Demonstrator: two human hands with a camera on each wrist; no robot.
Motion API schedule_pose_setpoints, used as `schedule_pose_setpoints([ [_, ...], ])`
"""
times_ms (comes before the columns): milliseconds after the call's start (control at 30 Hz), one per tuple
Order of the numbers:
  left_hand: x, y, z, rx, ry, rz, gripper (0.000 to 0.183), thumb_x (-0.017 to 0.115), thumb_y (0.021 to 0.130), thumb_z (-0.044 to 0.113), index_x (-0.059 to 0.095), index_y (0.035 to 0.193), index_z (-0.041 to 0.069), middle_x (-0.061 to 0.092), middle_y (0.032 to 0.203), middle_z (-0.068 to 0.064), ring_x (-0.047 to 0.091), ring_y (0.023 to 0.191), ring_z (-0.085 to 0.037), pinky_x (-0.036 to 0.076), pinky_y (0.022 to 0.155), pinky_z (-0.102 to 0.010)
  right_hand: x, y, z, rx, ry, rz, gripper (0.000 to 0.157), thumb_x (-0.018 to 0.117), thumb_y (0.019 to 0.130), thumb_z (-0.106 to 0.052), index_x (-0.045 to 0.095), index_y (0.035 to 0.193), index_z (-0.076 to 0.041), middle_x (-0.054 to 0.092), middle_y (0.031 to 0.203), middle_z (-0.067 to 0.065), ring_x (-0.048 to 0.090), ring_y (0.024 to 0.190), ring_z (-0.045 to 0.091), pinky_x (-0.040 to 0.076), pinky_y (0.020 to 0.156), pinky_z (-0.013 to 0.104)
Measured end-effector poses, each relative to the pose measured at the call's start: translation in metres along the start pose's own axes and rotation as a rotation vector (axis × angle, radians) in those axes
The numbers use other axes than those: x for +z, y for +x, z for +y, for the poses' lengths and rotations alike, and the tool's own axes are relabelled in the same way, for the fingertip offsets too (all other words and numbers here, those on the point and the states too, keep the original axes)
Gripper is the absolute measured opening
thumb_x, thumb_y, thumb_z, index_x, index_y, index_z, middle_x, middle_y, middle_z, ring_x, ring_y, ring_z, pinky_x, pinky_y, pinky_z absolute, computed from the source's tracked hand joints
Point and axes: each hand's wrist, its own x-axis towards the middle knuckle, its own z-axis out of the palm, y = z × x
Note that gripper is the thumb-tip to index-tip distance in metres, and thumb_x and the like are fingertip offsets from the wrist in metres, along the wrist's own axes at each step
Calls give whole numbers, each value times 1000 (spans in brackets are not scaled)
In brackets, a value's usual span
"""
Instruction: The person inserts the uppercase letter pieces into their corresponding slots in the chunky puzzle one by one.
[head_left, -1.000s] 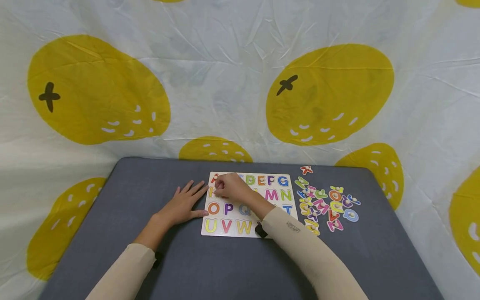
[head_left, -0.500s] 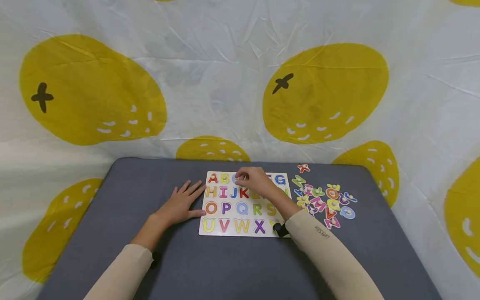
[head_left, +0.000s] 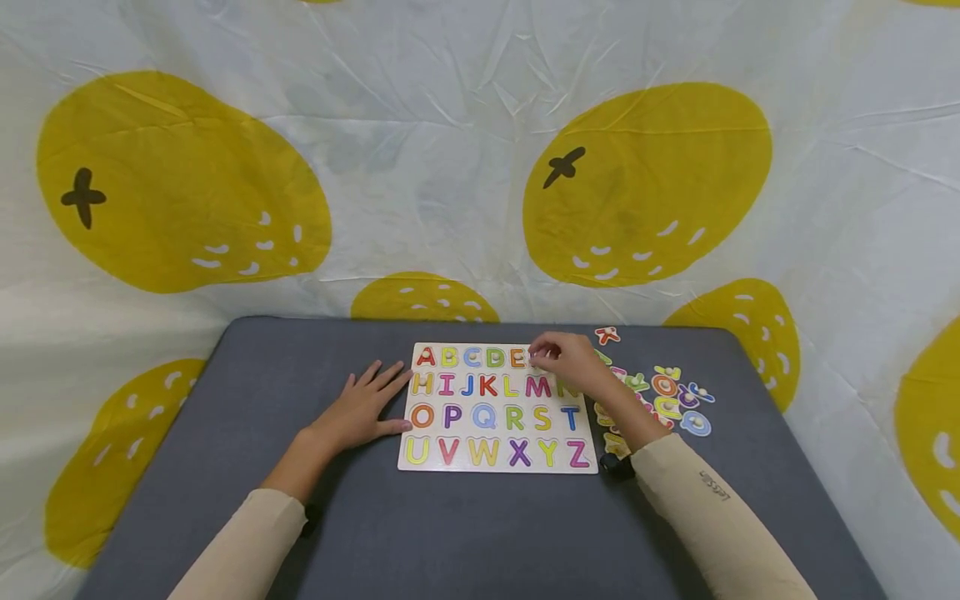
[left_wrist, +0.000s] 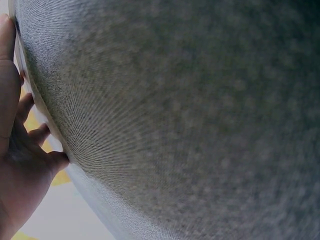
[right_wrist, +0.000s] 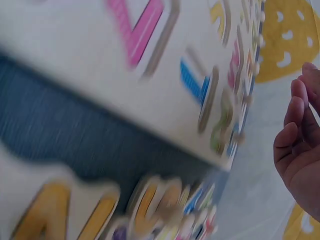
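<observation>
A white alphabet puzzle board [head_left: 465, 402] lies on the dark table, its letters in rows. Small knobs show on top-row pieces, among them the red A [head_left: 426, 357] and green D [head_left: 495, 357]. My left hand [head_left: 363, 412] rests palm down with spread fingers, fingertips right at the board's left edge. Over the top row's right part is my right hand [head_left: 577, 362], covering the F and G. The right wrist view has its fingers [right_wrist: 296, 110] loosely bent, with no piece showing among them. The left wrist view mostly shows grey fabric, with part of that hand [left_wrist: 22, 165] at its edge.
Right of the board lies a loose heap of knobbed letter pieces, including a yellow U [head_left: 667, 407] and light blue Q [head_left: 696, 423]. A red K piece [head_left: 607, 335] sits apart near the far edge. A patterned curtain [head_left: 427, 200] hangs behind the table.
My right hand has moved rightward along the top row, from near A and B, past C, to F. Letters A to E are uncovered now. The left hand stays in place.
</observation>
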Motion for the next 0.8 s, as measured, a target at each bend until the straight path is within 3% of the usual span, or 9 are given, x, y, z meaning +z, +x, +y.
schedule_pose_setpoints([
  [400,2,0,0,11,-2,5,94,70,91,61,30,165,20,27,171,-11,19,156,-49,18,115,-79,-47,-43,67,58,-131,75,21,76,96,-20,75,113,-7,71,93,3,63,82,17,51,70,32],
  [533,4,0,0,6,5,-2,94,70,91,62,30,165,21,26,171,-10,18,157,-48,18,115,-79,-57,-57,88,92,-170,86,22,77,95,-20,75,113,-6,72,94,3,64,84,17,52,75,34],
  [800,5,1,-2,-1,19,-4,94,69,91,63,29,165,22,26,172,-9,18,157,-47,18,116,-79,-66,-68,105,126,-234,71,25,77,95,-20,75,114,-4,69,99,8,64,88,23,52,80,45],
])
